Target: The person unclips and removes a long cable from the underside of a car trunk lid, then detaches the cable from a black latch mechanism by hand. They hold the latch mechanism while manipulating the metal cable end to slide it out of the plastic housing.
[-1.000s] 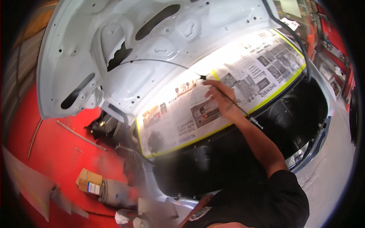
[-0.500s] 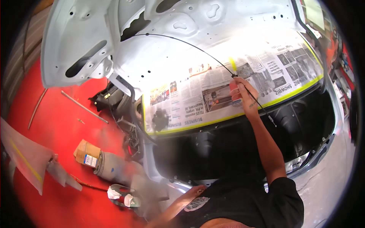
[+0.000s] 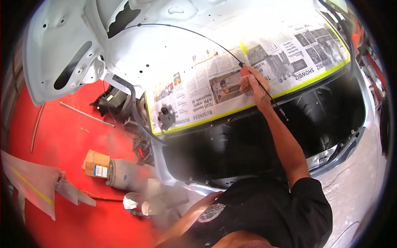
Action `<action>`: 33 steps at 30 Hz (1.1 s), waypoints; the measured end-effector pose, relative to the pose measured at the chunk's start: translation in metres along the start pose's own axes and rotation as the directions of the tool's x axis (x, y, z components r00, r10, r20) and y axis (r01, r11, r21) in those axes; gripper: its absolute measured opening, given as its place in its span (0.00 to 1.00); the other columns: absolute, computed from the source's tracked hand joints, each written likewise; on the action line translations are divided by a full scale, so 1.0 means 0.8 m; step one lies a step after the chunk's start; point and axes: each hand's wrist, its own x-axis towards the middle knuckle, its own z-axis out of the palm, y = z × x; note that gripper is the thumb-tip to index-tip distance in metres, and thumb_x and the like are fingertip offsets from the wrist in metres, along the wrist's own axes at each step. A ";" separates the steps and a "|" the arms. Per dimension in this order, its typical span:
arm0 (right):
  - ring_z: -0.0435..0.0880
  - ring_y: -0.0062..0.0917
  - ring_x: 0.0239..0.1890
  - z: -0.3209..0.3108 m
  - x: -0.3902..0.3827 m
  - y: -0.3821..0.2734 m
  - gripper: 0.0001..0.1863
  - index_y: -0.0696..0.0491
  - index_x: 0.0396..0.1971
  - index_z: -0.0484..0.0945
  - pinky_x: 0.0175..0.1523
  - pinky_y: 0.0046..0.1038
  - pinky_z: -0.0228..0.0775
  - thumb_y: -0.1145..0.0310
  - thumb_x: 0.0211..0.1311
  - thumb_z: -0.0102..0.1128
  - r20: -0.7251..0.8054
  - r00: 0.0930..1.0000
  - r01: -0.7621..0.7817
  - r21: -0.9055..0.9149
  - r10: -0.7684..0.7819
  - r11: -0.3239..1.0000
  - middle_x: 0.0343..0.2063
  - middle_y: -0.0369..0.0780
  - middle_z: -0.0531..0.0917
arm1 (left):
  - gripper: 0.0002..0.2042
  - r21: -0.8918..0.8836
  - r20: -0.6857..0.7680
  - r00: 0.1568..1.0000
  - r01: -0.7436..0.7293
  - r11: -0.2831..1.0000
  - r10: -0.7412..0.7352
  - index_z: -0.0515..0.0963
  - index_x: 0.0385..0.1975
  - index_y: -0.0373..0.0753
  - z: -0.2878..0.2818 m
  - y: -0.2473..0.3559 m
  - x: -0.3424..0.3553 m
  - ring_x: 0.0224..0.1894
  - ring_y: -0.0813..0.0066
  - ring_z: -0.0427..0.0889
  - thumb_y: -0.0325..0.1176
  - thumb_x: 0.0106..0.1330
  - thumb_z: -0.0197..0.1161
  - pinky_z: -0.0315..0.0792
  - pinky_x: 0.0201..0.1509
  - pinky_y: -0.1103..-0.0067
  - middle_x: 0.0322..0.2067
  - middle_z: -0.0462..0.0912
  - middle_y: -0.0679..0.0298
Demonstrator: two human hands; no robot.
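A thin black cable [image 3: 205,37] arcs out of a dark opening in the raised white car panel [image 3: 140,53]. My right hand [image 3: 255,84], arm stretched forward, is closed around the cable near its free end, which trails past my wrist to a metal tip. A small red piece [image 3: 245,72] shows at my fingers; I cannot make out what it is. Behind my hand lies newspaper [image 3: 198,95] edged with yellow masking tape. My left hand [image 3: 211,199] rests low beside my black shirt, its fingers mostly hidden.
A small black part [image 3: 166,119] sits on the newspaper's left corner. Before me is the car's dark open compartment [image 3: 231,153]. To the left, on the red floor [image 3: 62,136], are a cardboard box [image 3: 97,161], a grey bucket-like container [image 3: 124,173], rods and a masked panel [image 3: 33,177].
The view has shifted, so the scene sits further left and higher. My right hand still grips the cable and has moved slightly forward. My left hand stays by my body.
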 end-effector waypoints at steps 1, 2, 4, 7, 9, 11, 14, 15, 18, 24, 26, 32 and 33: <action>0.84 0.21 0.30 -0.001 -0.001 0.002 0.23 0.59 0.66 0.71 0.38 0.24 0.79 0.61 0.81 0.45 -0.002 1.000 -0.013 -0.026 0.013 1.000 0.33 0.42 0.85 | 0.23 -0.006 0.005 1.000 0.004 1.000 -0.004 0.73 0.65 0.36 0.000 0.001 -0.004 0.57 0.66 0.80 0.30 0.70 0.64 0.74 0.63 0.71 0.52 0.83 0.59; 0.83 0.20 0.30 -0.003 -0.002 0.003 0.23 0.59 0.66 0.71 0.38 0.24 0.79 0.62 0.81 0.45 -0.002 1.000 -0.024 -0.054 0.024 0.998 0.33 0.42 0.85 | 0.23 -0.008 0.007 1.000 -0.001 1.000 0.001 0.73 0.65 0.36 -0.001 0.003 -0.005 0.57 0.66 0.80 0.30 0.70 0.64 0.74 0.63 0.71 0.52 0.83 0.59; 0.83 0.20 0.30 0.002 -0.002 -0.001 0.23 0.59 0.66 0.71 0.38 0.24 0.78 0.62 0.81 0.45 0.006 0.999 -0.032 -0.051 0.033 0.998 0.33 0.42 0.84 | 0.23 0.003 0.000 1.000 -0.016 1.000 0.016 0.73 0.64 0.36 0.001 0.004 -0.004 0.57 0.66 0.80 0.30 0.70 0.64 0.74 0.63 0.71 0.52 0.83 0.59; 0.82 0.21 0.29 0.007 -0.008 -0.002 0.22 0.59 0.66 0.71 0.37 0.24 0.77 0.63 0.81 0.45 0.017 0.999 -0.044 -0.048 0.045 0.998 0.32 0.41 0.84 | 0.23 0.021 -0.016 0.998 -0.057 0.998 0.058 0.73 0.64 0.36 0.012 0.004 0.012 0.57 0.66 0.80 0.30 0.70 0.64 0.74 0.63 0.71 0.52 0.83 0.59; 0.81 0.21 0.29 0.004 -0.005 0.007 0.22 0.59 0.66 0.72 0.36 0.24 0.76 0.64 0.81 0.45 0.029 0.999 -0.027 -0.029 0.028 0.999 0.32 0.41 0.84 | 0.23 0.025 -0.035 0.996 -0.082 0.996 0.083 0.73 0.64 0.36 0.016 0.002 0.022 0.57 0.66 0.80 0.30 0.70 0.64 0.74 0.62 0.71 0.52 0.83 0.59; 0.81 0.20 0.28 -0.008 -0.008 0.014 0.21 0.59 0.65 0.72 0.36 0.23 0.75 0.65 0.81 0.45 0.040 0.998 0.050 -0.134 -0.044 0.990 0.32 0.41 0.83 | 0.23 0.050 -0.049 0.993 -0.103 0.993 0.106 0.73 0.64 0.36 0.016 0.009 0.032 0.57 0.66 0.80 0.30 0.70 0.64 0.74 0.62 0.71 0.52 0.83 0.59; 0.81 0.20 0.29 -0.005 -0.016 0.014 0.21 0.57 0.65 0.73 0.36 0.23 0.75 0.66 0.81 0.45 0.020 0.999 -0.042 -0.014 0.042 0.999 0.32 0.40 0.83 | 0.23 0.068 -0.077 0.989 -0.119 0.991 0.124 0.73 0.64 0.36 0.011 0.014 0.041 0.57 0.66 0.80 0.30 0.70 0.64 0.74 0.62 0.72 0.52 0.83 0.59; 0.81 0.20 0.29 -0.001 -0.019 0.014 0.21 0.57 0.65 0.73 0.36 0.23 0.75 0.66 0.81 0.45 0.024 1.000 -0.015 -0.004 0.015 1.000 0.32 0.40 0.83 | 0.22 0.066 -0.088 0.988 -0.120 0.991 0.126 0.73 0.64 0.36 0.009 0.019 0.043 0.57 0.66 0.80 0.30 0.70 0.64 0.74 0.62 0.72 0.52 0.83 0.59; 0.80 0.19 0.28 0.012 -0.018 0.013 0.21 0.57 0.65 0.73 0.36 0.22 0.74 0.65 0.80 0.46 0.008 0.999 -0.041 0.005 0.041 0.999 0.32 0.39 0.83 | 0.22 0.077 -0.120 0.983 -0.128 0.989 0.137 0.73 0.64 0.36 0.002 0.021 0.048 0.57 0.66 0.80 0.30 0.70 0.63 0.74 0.62 0.72 0.52 0.83 0.59; 0.81 0.18 0.27 0.001 -0.012 -0.003 0.20 0.57 0.64 0.75 0.34 0.21 0.74 0.67 0.80 0.48 0.055 0.996 -0.077 0.000 0.077 0.997 0.31 0.39 0.83 | 0.22 0.129 -0.129 0.981 -0.127 0.983 0.144 0.73 0.64 0.36 -0.006 0.042 0.061 0.56 0.66 0.80 0.30 0.71 0.63 0.74 0.62 0.72 0.52 0.83 0.59; 0.81 0.18 0.26 0.000 -0.010 -0.003 0.19 0.58 0.64 0.75 0.34 0.21 0.74 0.67 0.80 0.48 0.047 0.998 -0.045 0.015 0.044 0.999 0.31 0.39 0.83 | 0.22 0.138 -0.130 0.981 -0.126 0.982 0.144 0.73 0.64 0.36 -0.009 0.047 0.063 0.56 0.66 0.80 0.30 0.71 0.63 0.74 0.62 0.72 0.52 0.84 0.59; 0.81 0.18 0.26 0.000 -0.011 -0.009 0.19 0.58 0.63 0.76 0.34 0.21 0.75 0.68 0.79 0.49 0.035 0.997 -0.062 0.003 0.062 0.998 0.30 0.38 0.83 | 0.22 0.160 -0.139 0.979 -0.129 0.979 0.152 0.73 0.64 0.36 -0.012 0.054 0.066 0.56 0.66 0.81 0.30 0.71 0.63 0.74 0.62 0.72 0.52 0.84 0.59; 0.80 0.17 0.26 0.001 -0.011 -0.005 0.19 0.58 0.63 0.76 0.34 0.21 0.74 0.69 0.78 0.48 0.036 0.998 -0.057 -0.024 0.058 0.998 0.30 0.38 0.83 | 0.22 0.158 -0.139 0.979 -0.128 0.979 0.150 0.73 0.64 0.36 -0.011 0.051 0.064 0.56 0.66 0.81 0.30 0.71 0.63 0.74 0.62 0.72 0.52 0.84 0.59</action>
